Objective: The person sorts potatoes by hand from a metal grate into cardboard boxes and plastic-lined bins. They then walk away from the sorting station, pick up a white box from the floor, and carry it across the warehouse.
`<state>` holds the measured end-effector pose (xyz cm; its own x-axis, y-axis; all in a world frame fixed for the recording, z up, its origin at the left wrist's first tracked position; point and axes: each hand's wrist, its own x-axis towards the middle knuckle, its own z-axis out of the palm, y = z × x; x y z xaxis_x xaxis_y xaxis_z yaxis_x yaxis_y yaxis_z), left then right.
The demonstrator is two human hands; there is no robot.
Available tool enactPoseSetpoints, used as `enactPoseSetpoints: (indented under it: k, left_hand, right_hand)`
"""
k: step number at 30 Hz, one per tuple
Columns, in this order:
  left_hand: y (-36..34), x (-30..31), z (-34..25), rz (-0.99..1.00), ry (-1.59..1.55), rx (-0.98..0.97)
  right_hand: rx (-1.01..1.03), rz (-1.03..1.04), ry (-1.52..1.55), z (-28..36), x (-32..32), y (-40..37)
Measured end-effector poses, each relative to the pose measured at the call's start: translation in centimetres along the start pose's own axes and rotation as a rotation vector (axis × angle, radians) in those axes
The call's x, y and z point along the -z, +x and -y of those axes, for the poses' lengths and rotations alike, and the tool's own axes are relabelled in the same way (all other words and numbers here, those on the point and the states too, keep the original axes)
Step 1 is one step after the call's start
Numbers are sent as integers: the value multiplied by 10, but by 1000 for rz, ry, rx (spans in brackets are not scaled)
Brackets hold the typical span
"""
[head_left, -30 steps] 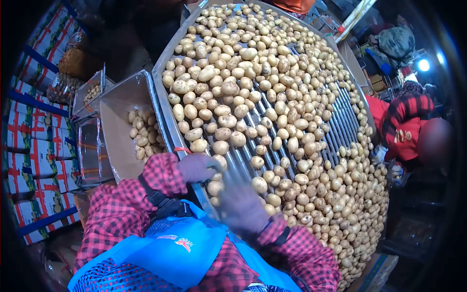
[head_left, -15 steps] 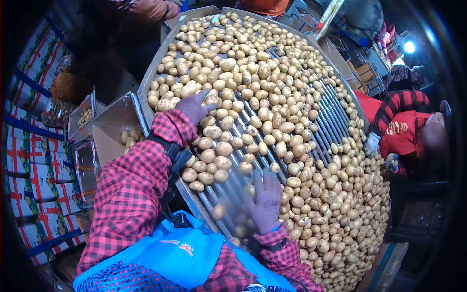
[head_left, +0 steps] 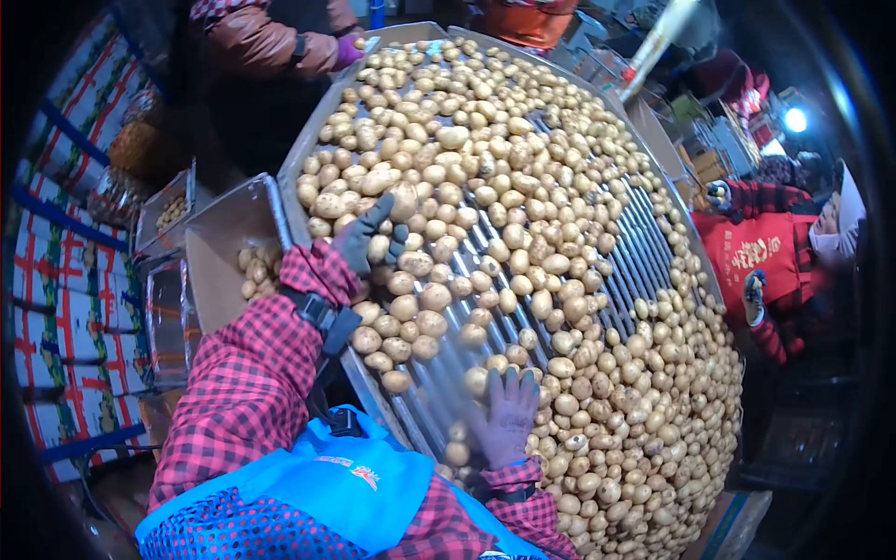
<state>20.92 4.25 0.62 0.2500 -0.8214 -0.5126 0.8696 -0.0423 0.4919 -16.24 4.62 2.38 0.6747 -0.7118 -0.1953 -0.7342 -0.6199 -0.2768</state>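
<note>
A broad layer of potatoes (head_left: pixel 644 401) covers a metal roller sorting table (head_left: pixel 639 247). My left hand (head_left: pixel 359 241), in a dark-tipped purple glove, is at the table's left edge. Its fingers curl around a potato (head_left: pixel 378 248), and another potato (head_left: pixel 403 200) lies against the fingertips. Lower down, my right hand (head_left: pixel 507 425), gloved the same way, rests with fingers stretched out and apart along the edge of the potato pile. Bare rollers (head_left: pixel 425 397) and a few potatoes show to its left.
An open carton (head_left: pixel 224 243) with some potatoes stands left of the table. Stacked printed boxes (head_left: pixel 79 308) line the far left. A person in a red apron (head_left: pixel 756 252) is across the table on the right; another person's sleeve (head_left: pixel 252 42) shows at the top left.
My left hand has turned and curled its fingers around a potato. My right hand has moved slightly down. The co-worker on the right has lifted both hands off the potatoes.
</note>
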Motion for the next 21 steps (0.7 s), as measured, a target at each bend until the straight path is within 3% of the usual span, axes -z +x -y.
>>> enactPoseSetpoints:
  k: [2,3,4,6,8,9,10,12,14,16,18,21]
  left_hand:
    - [-17,33,13,336,-183,10]
    - [-25,51,17,270,-184,-5]
    - [-35,62,18,488,-264,69]
    - [-46,107,38,476,-210,-2]
    - [-80,118,55,328,-262,-63]
    - [-116,97,50,109,29,-178]
    - [-150,72,53,0,106,-374]
    - [-187,57,40,15,-71,-153]
    - [-167,145,82,228,-411,88]
    - [-207,126,78,82,-293,3]
    - [-231,152,89,-239,-47,28]
    - [-278,157,103,-350,14,-175]
  right_hand:
    - [-28,-37,-42,0,-5,0]
    - [-10,-38,-90,-3,-8,1]
    - [-3,-53,-94,-3,-9,1]
    - [33,-65,-84,-3,-7,2]
    - [25,-24,-95,-4,-6,2]
    - [32,-27,-98,-6,-9,2]
    - [33,-36,-101,-9,-12,-1]
    - [33,-31,3,-1,-7,-1]
    - [104,-71,104,17,3,-2]
    - [241,-94,246,40,12,-2]
    - [293,-75,368,60,13,-4]
    - [437,-44,362,86,8,-3]
